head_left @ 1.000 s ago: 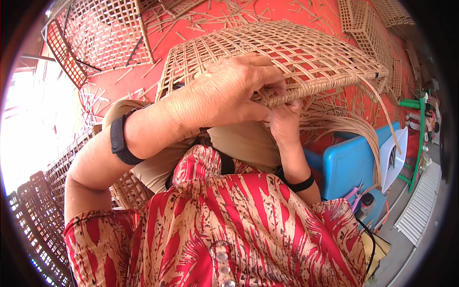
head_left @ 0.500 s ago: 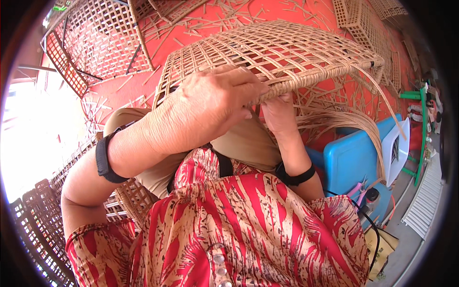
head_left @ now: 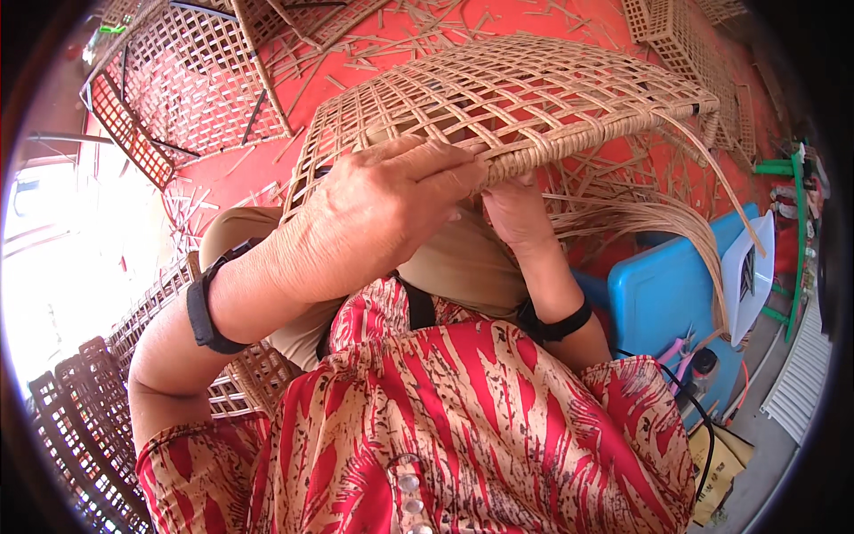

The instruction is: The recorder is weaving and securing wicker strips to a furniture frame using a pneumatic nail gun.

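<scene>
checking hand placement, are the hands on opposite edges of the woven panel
No, the left hand and right hand are close together at the woven panel's near edge.

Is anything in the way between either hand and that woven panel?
Nothing visible: the left hand rests on the near edge of the woven panel, and the right hand is right beneath that edge, its fingertips partly hidden.

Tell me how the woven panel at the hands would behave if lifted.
The woven panel is probably light for its size, since its weave is full of open gaps. Its wrapped rim should feel fairly stiff, as it looks thick and tightly bound. The thin strip trailing off its right end would likely swing.
</scene>
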`<state>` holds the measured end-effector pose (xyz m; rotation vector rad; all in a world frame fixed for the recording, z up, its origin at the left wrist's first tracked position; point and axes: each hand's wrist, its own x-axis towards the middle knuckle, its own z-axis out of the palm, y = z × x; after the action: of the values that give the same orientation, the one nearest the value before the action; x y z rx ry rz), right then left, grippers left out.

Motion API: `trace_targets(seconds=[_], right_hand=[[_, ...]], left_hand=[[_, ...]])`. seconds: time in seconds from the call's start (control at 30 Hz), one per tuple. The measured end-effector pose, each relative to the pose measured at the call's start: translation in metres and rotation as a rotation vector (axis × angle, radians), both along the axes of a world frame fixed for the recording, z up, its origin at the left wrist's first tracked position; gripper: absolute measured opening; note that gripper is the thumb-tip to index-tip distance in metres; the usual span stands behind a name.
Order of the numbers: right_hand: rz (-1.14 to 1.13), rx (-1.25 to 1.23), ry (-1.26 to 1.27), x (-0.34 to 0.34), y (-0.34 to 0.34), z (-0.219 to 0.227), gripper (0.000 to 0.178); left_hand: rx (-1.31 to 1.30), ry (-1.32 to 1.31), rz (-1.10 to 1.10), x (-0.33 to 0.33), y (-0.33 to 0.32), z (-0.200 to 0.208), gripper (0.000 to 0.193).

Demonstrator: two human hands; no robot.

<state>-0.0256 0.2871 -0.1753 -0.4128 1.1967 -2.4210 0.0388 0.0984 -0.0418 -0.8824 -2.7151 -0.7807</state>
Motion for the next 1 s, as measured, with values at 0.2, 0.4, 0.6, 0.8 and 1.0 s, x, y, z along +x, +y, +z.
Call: trace_targets(seconds=[0.2,0.4,0.6,0.8,1.0], right_hand=[[0.031,0.030,0.042,-0.002,0.003,-0.004,0.022],[0.023,0.048,-0.023,-0.003,0.003,-0.008,0.027],[0.010,0.052,0.039,-0.002,0.000,-0.009,0.026],[-0.060,0.055,0.041,0.003,0.002,0.008,0.025],[-0.200,0.689,0.128,0.015,0.014,0.000,0.045]], left_hand=[[0.049,-0.066,0.040,0.003,0.002,0.001,0.039],[0.111,-0.162,0.088,0.003,0.002,0.000,0.041],[0.126,-0.150,0.087,0.003,0.000,0.000,0.041],[0.044,-0.142,0.045,0.004,0.006,0.003,0.041],[-0.007,-0.147,0.084,0.007,0.011,-0.003,0.039]])
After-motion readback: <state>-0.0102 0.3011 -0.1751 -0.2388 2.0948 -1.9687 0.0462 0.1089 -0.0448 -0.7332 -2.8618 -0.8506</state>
